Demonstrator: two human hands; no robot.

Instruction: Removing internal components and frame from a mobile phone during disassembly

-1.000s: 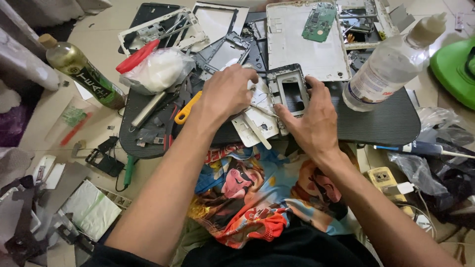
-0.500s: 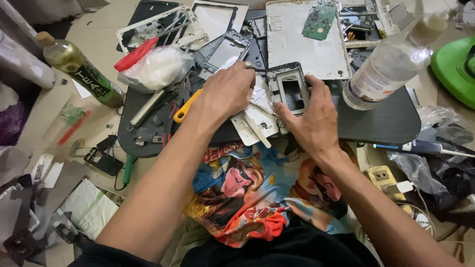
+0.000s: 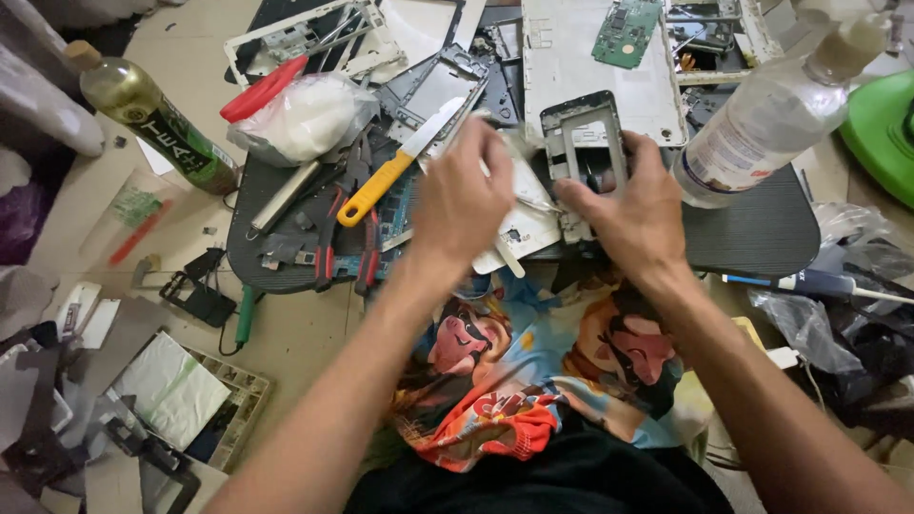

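The right hand (image 3: 636,205) pinches the near end of a grey phone frame (image 3: 586,143), thumb on its left rail and fingers curled around the right side, holding it low over the dark work mat (image 3: 762,233). The left hand (image 3: 464,195) is blurred; its fingers are bunched and pressed together, seemingly on a thin metal tool (image 3: 538,202) whose tip points right toward the frame, though the blur hides exactly how it is held. Both forearms rise from the near edge and converge, wrists bent down, the two hands close together but not touching.

Under the left hand lies a white panel (image 3: 528,224). Just left of it a yellow-handled knife (image 3: 400,167) lies slantwise, with red-handled pliers (image 3: 328,243) nearer the mat's left edge. Far of the frame sits a large white back cover (image 3: 581,57) carrying a green circuit board (image 3: 626,33). A clear plastic bottle (image 3: 762,124) leans just right of the right hand, leaving little room on that side. A white bag (image 3: 305,119) and a green glass bottle (image 3: 157,119) lie further left. The mat's right part is bare; its near edge meets a colourful printed shirt (image 3: 533,371).
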